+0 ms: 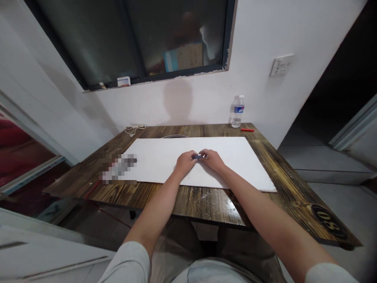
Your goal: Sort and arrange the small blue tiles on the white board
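Note:
A small dark object (197,157) with lighter marks, too small to name, is pinched between the fingertips of both hands. My left hand (186,161) closes on its left end. From the other side, my right hand (212,158) grips its right end with bent fingers. Both hands are over the middle of a white board (156,157), which lies flat on a dark wood-grain table (206,200). Part of the object is covered by my fingers.
At the back right stand a clear water bottle (238,112) and a red pen-like stick (247,130). A coiled white cable (134,129) lies at the back left. Something blurred out (119,168) covers the board's left end. A wall with a window rises behind the table.

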### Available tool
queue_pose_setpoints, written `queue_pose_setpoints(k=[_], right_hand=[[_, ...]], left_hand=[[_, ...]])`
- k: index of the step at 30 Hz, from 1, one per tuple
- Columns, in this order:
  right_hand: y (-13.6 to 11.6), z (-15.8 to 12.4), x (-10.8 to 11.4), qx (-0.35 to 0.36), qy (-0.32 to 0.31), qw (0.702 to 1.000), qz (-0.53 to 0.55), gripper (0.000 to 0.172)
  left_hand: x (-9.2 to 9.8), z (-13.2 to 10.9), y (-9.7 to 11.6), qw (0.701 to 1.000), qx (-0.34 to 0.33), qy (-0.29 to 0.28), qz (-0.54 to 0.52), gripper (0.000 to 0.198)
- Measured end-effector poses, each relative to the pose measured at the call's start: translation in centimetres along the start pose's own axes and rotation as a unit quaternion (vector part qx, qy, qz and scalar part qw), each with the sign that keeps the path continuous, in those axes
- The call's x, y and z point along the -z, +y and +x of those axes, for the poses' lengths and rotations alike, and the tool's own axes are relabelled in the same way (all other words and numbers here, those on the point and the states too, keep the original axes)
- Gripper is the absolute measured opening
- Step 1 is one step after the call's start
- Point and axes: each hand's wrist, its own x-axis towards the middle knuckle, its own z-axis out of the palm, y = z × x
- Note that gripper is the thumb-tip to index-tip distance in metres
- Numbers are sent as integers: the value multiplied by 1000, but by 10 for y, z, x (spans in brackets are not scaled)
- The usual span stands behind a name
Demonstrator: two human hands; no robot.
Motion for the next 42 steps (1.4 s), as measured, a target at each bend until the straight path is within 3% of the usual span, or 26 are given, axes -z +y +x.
queue_pose_setpoints(k=[7,13,20,29,34,42], right_hand=[[-2,0,1,1,-22,999,-34,13],[0,1,2,-7,16,1000,-14,17],[2,1,0,7,-20,998,-61,11],[0,1,1,7,-37,997,-72,10],[-3,1,4,-1,-54,997,-59,10],[1,-1,2,-26,-48,999,-2,10]], left_hand=[[-3,1,-5,1000,-1,-10,17,19],[-8,4,-13,998,6,45,-39,28],[-9,6,-19,999,-1,10,32,24],[-1,-1,-9,991,64,4,121,26],[-4,3,-13,994,13,-45,101,19],[-9,6,-13,985,-56,-98,134,25]])
